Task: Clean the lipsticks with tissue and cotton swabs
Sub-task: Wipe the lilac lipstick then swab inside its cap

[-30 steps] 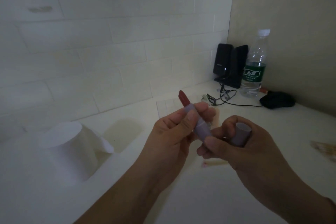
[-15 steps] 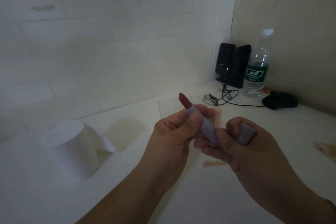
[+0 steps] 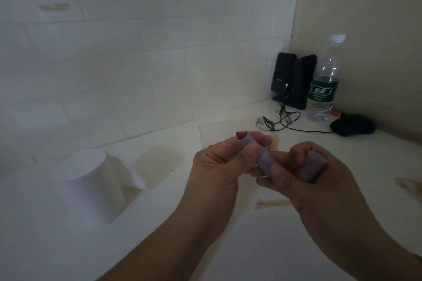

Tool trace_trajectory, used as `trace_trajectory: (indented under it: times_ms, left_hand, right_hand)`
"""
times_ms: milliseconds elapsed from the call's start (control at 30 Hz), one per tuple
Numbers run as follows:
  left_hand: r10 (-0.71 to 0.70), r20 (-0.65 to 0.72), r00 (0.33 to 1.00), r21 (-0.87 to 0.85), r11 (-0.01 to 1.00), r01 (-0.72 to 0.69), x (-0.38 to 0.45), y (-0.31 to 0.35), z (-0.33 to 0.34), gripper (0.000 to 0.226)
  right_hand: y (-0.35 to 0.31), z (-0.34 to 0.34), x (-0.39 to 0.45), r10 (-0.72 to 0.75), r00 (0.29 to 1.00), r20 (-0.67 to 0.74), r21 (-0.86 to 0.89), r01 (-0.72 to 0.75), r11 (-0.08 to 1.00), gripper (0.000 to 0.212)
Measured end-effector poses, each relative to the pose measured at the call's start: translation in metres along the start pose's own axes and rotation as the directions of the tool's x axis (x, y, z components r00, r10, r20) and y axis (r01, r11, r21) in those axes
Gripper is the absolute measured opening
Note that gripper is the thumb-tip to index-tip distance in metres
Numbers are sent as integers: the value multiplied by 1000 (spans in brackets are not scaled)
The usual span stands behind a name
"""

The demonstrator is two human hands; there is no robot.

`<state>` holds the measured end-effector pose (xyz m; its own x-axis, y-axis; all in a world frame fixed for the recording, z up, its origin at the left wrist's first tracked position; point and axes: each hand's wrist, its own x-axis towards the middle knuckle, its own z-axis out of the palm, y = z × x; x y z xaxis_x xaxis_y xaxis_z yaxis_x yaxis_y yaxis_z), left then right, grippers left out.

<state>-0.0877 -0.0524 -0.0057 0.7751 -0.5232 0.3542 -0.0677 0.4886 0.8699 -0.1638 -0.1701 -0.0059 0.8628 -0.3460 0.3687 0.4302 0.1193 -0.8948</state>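
Left hand point(image 3: 225, 162) pinches the lipstick point(image 3: 258, 154) tube, red tip barely showing. Right hand point(image 3: 303, 180) grips the tube's base with its fingertips, cap point(image 3: 311, 166) tucked in the same hand; probably twisting the bullet, though blur hides it. Next: recap or wipe. Stained cotton swab point(image 3: 274, 202) lies on the surface point(image 3: 205, 246) just below; tissue roll point(image 3: 89, 186) stands well left. Bottle point(image 3: 324, 80), speakers point(image 3: 292, 80), cable point(image 3: 287, 121) sit far back, clear of the work.

Red lipstick bullet point(image 3: 241, 135) retracted (only tip shows) into lavender tube point(image 3: 262, 157).
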Motion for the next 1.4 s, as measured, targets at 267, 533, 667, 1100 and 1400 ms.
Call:
trace_trajectory:
  times_ms: [267,533,667,1100,1400]
  left_hand:
    - [-30,-28,999,-21,999,29,0,1,0,18]
    - [-26,-66,997,-103,994,20,-2,0,5,22]
    - [-12,-127,992,-64,998,4,-3,-3,6,22]
    - [-60,-41,997,-210,976,51,-8,-2,12,54]
    - [225,-197,954,327,933,-152,0,6,2,33]
  right_hand:
    - [2,-1,0,127,989,79,128,-136,982,30]
    - [-8,3,-4,-98,981,-169,-285,47,957,39]
    - [-10,9,-10,-312,935,-170,-591,156,792,32]
    - [-3,1,-5,-104,991,-84,-136,92,987,41]
    - [-13,-39,25,138,985,-99,-385,-166,908,22]
